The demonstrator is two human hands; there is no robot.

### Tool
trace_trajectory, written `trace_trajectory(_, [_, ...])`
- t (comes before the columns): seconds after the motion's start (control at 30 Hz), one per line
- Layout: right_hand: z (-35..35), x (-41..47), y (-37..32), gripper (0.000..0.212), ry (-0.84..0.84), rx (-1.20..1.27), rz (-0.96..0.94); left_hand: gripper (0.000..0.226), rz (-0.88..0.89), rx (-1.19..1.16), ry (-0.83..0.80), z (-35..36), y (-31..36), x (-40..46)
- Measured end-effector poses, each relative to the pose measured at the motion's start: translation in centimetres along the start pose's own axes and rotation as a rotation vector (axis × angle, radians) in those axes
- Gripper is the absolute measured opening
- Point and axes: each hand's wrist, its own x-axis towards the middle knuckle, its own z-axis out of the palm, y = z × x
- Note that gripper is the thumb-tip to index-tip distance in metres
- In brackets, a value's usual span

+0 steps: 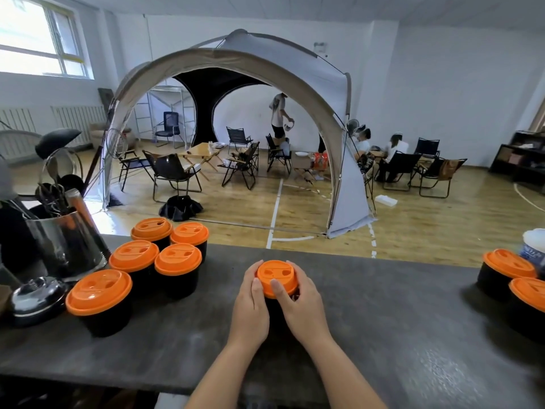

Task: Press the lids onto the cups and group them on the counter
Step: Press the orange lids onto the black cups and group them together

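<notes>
A black cup with an orange lid [275,276] stands at the middle of the dark counter [383,320]. My left hand [250,302] and my right hand [303,302] wrap around it from both sides, thumbs resting on the lid's near rim. The cup body is mostly hidden by my fingers. Several lidded black cups stand grouped at the left, the nearest [98,293] in front and the farthest [152,230] at the counter's back edge. Two more lidded cups [508,265] [530,293] stand at the right edge.
A metal holder of utensils [63,240] and a shiny metal lid [37,295] sit at the far left. A white and blue container [535,246] stands behind the right cups. Beyond the counter are a tent, folding chairs and people.
</notes>
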Motion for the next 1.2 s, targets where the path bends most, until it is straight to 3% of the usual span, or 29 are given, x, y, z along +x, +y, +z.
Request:
trace_trajectory(0.2, [0.0,-0.4,-0.3,0.068,-0.036,0.070,0.011,0.030,-0.029,-0.033,0.035,0.4,0.8,-0.1])
trace_trajectory(0.33, [-0.3,-1.1,-0.1,0.069,0.009,0.039,-0.005,0.023,-0.069,0.015,-0.002,0.4,1.5,0.6])
trace_trajectory(0.5, [-1.3,-1.4,0.7,0.074,0.017,0.072,-0.009,0.031,-0.027,0.001,-0.106,0.8,1.5,0.5])
trace_trajectory(0.97, [-1.2,-1.5,1.2,0.064,0.017,0.053,-0.046,0.042,0.036,-0.052,-0.073,1.3,-0.3,0.7])
trace_trajectory(1.2, [-1.5,-1.5,1.1,0.066,-0.034,0.063,-0.012,0.034,0.028,-0.053,-0.095,0.9,0.2,0.4])
